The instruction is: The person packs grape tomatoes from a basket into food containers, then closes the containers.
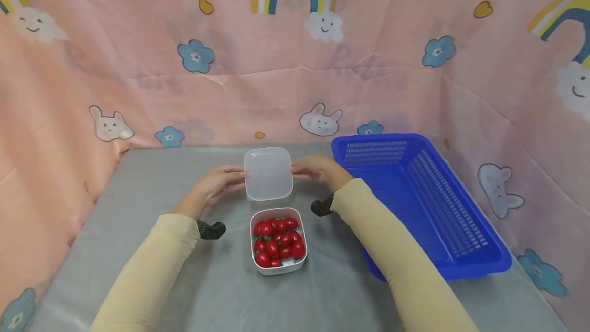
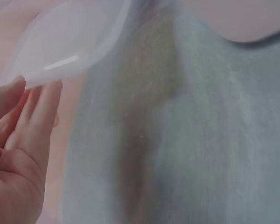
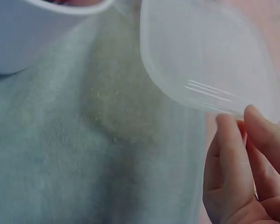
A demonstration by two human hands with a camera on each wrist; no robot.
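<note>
A translucent square lid (image 1: 269, 173) is held up between both hands, just beyond a white container (image 1: 279, 271). My left hand (image 1: 223, 181) pinches its left edge; in the left wrist view the thumb and fingers meet the rim of the lid (image 2: 74, 37). On the opposite side my right hand (image 1: 321, 169) pinches the right edge, with thumb and fingertips at the rim in the right wrist view. Several red cherry tomatoes (image 1: 273, 247) fill the container, which stands uncovered on the table nearer to me.
A large blue plastic basket (image 1: 461, 209) with slotted sides stands on the right of the grey-covered table (image 1: 221, 291), partly behind the right forearm. A pink patterned curtain (image 1: 295, 86) hangs along the back and sides. Dark straps with camera mounts sit at both wrists.
</note>
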